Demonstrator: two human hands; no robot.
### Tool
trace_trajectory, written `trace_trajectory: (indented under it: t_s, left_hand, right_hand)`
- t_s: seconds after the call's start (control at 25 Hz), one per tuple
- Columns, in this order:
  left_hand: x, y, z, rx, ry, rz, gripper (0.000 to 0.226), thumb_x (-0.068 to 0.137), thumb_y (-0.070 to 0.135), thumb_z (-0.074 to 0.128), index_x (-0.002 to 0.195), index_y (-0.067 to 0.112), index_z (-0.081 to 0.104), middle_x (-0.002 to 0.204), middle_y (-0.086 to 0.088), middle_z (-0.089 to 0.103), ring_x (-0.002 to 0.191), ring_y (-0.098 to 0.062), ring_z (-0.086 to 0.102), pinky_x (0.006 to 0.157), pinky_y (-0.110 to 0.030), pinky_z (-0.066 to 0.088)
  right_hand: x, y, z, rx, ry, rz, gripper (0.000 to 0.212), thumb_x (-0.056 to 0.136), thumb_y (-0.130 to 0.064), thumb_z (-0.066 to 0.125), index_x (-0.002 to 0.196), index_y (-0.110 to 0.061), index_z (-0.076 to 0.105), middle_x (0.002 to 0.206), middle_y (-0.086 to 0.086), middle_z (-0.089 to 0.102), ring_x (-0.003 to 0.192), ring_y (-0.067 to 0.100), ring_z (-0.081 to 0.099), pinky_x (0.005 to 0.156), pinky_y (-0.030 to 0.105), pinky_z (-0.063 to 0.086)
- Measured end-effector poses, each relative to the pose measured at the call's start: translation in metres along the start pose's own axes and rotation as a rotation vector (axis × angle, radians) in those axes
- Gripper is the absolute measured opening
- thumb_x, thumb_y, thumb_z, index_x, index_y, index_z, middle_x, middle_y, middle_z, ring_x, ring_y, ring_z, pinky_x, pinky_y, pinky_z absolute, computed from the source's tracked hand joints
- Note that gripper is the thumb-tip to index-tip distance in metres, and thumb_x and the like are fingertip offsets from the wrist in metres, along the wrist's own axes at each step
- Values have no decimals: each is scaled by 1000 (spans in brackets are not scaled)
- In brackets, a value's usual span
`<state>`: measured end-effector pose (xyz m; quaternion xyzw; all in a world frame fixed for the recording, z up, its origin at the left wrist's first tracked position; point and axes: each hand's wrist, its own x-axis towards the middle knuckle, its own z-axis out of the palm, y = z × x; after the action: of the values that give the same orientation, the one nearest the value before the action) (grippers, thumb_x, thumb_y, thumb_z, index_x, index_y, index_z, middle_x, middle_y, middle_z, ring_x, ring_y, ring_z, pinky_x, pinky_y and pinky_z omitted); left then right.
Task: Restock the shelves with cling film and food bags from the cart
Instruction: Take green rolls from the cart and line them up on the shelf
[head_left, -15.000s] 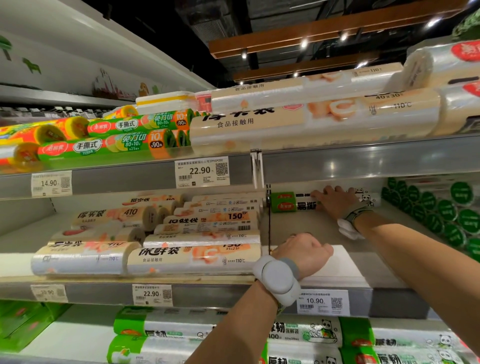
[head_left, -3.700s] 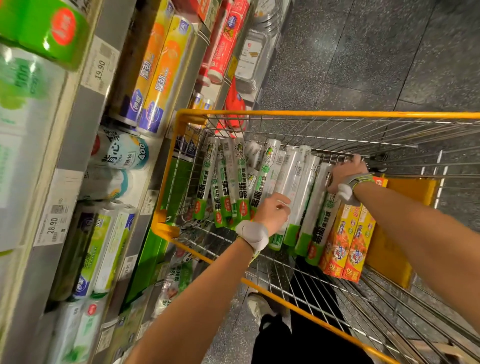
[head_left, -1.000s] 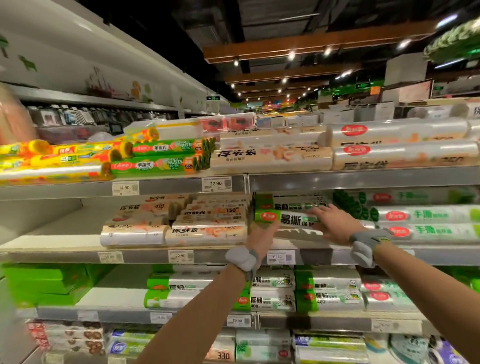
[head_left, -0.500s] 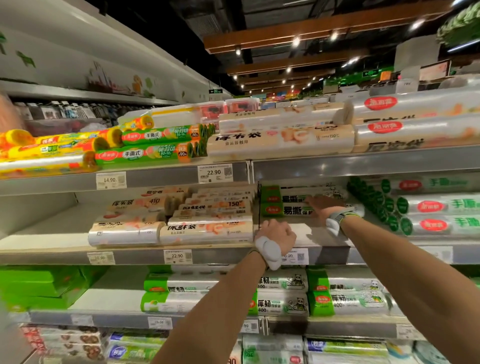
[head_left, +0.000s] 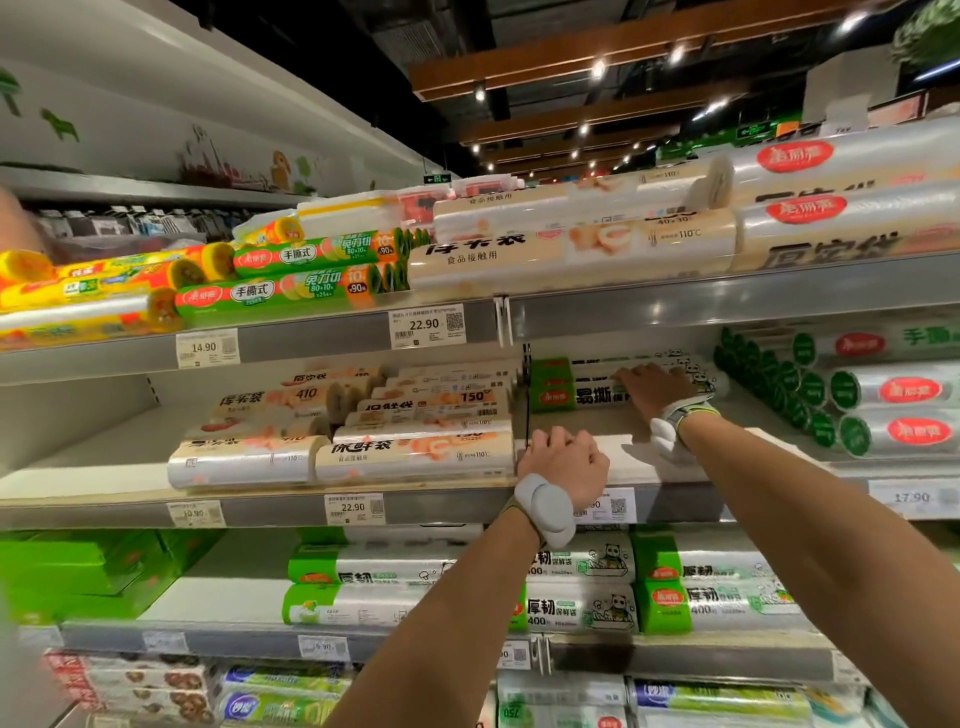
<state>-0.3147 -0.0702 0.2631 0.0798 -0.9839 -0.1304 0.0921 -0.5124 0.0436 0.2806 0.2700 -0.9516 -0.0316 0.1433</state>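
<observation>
head view: the right hand (head_left: 657, 387) lies flat, fingers straight, on clear-wrapped food bag rolls (head_left: 582, 397) with green ends, black lettering and panda prints, stacked just right of the thin black upright divider (head_left: 526, 400) on the grey metal shelf (head_left: 447, 506). the left hand (head_left: 563, 460) is a closed fist with nothing seen in it, just right of the divider's front end.

Green-ended roll (head_left: 582, 397) pushed back
It was slid rearward by the right hand (head_left: 655, 387); the left hand (head_left: 563, 460) was curled into a fist.
</observation>
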Motion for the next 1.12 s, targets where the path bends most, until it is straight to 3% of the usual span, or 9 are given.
trace_trajectory:
  t_s: [0.2,0.36,0.84,1.12]
  left_hand:
    - [1,-2,1,1,16,-9,34,99,37,30,119,20,52,128,-8,46,120,-30,35,101,-43,37]
    - [1,-2,1,0,23,-6,33,99,36,30,118,19,52,127,-8,46,119,-29,36,100,-42,37]
    - [1,-2,3,30,37,-13,33,100,37,29,117,20,52,126,-7,47,117,-29,37,98,-41,37]
    - [0,0,0,23,19,0,31,101,36,29,115,19,52,126,-6,47,118,-28,37,97,-40,37]
  right_hand:
    - [1,-2,4,-7,41,9,41,99,-23,47,140,-17,40,147,8,41,137,28,36,108,49,31]
    - [1,-3,6,-7,60,14,38,102,-19,35,139,-16,41,147,9,40,136,28,37,108,49,32]
    - [5,-1,11,19,81,22,42,100,-17,34,141,-19,43,147,9,38,137,29,33,109,49,30]
    - [-14,-11,-12,198,77,118,61,91,-25,58,146,-18,33,151,6,32,141,28,27,111,50,31]
